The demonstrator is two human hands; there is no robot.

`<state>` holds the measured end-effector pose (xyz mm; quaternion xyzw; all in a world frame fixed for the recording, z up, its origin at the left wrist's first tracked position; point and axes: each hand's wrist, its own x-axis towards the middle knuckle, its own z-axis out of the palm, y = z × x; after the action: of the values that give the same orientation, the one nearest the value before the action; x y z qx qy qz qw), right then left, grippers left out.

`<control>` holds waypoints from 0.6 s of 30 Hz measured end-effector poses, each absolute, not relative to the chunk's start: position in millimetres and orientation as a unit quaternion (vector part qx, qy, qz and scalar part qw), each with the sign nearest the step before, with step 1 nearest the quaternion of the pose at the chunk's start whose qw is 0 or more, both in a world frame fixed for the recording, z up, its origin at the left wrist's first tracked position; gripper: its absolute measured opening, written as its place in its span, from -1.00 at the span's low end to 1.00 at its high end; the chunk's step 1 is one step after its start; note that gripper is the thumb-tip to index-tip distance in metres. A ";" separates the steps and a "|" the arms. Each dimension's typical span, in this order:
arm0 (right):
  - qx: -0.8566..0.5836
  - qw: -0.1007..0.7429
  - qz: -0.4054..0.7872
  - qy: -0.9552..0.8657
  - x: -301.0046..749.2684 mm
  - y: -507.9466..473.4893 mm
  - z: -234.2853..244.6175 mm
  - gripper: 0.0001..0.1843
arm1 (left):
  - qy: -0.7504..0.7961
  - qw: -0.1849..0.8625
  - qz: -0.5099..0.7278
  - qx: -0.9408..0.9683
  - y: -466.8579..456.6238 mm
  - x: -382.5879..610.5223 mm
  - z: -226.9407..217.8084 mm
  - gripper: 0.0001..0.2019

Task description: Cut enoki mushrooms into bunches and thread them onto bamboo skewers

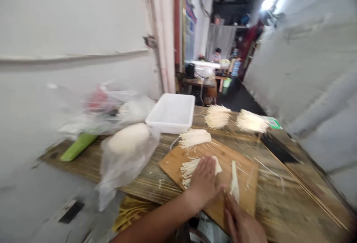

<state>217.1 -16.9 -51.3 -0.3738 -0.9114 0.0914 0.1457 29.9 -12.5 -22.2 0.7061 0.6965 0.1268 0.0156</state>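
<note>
My left hand (205, 178) lies flat, fingers stretched out, on a pale bunch of thin strands (189, 170) that looks like enoki mushrooms. Beneath it is a wooden cutting board (247, 170), set at an angle. At the board's near side, my right hand (244, 222) is closed around a brown handle, apparently a knife (230, 202); its blade cannot be made out. A narrow pale strip (234, 181) lies on the board to the right of the left hand. Another enoki bunch (195, 138) rests at the board's far edge.
Two enoki bunches (217, 116) (251, 121) sit farther back on the wooden table (281, 191). A white plastic tub (174, 111), a bagged pale lump (128, 139) and a long green vegetable (79, 146) are left. Thin sticks (309, 193) lie right. A person (216, 55) is far behind.
</note>
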 end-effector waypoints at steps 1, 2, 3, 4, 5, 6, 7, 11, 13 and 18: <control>-0.389 0.138 0.098 -0.906 216.4 -20.7 -50.1 -0.55 | 0.696 -0.014 0.127 0.706 -15.7 30.0 -32.2 -0.18; -0.407 0.142 0.095 -0.897 214.7 -23.7 -47.9 -0.53 | 0.688 -0.047 0.132 0.712 -17.6 29.5 -40.2 -0.20; -0.407 0.151 0.093 -0.896 212.4 -25.9 -45.2 -0.51 | 0.679 -0.080 0.138 0.716 -18.7 28.6 -46.0 -0.22; -0.406 0.155 0.090 -0.896 210.0 -27.5 -42.6 -0.50 | 0.670 -0.110 0.143 0.720 -19.0 27.6 -49.7 -0.24; -0.407 0.161 0.085 -0.895 207.7 -28.8 -40.6 -0.49 | 0.660 -0.136 0.147 0.724 -18.9 26.7 -51.5 -0.25; -0.407 0.164 0.080 -0.895 205.9 -30.0 -39.5 -0.49 | 0.650 -0.158 0.149 0.728 -18.5 26.1 -52.1 -0.26; -0.411 0.164 0.073 -0.894 204.6 -31.2 -39.4 -0.49 | 0.641 -0.176 0.149 0.732 -18.0 25.8 -51.9 -0.25; -0.420 0.161 0.038 -0.892 202.5 -35.0 -46.2 -0.48 | 0.623 -0.215 0.148 0.738 -14.0 25.5 -50.1 -0.22; -0.418 0.164 0.025 -0.893 202.4 -35.8 -49.1 -0.48 | 0.623 -0.217 0.153 0.736 -11.0 25.1 -50.2 -0.21; -0.391 0.151 0.010 -0.908 202.3 -33.7 -50.9 -0.47 | 0.634 -0.177 0.139 0.740 -6.0 23.6 -49.4 -0.24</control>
<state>202.3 -33.7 -50.9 -0.3912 -0.9078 0.0105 0.1506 23.6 -6.0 -49.4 0.7400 0.6340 0.1391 -0.1767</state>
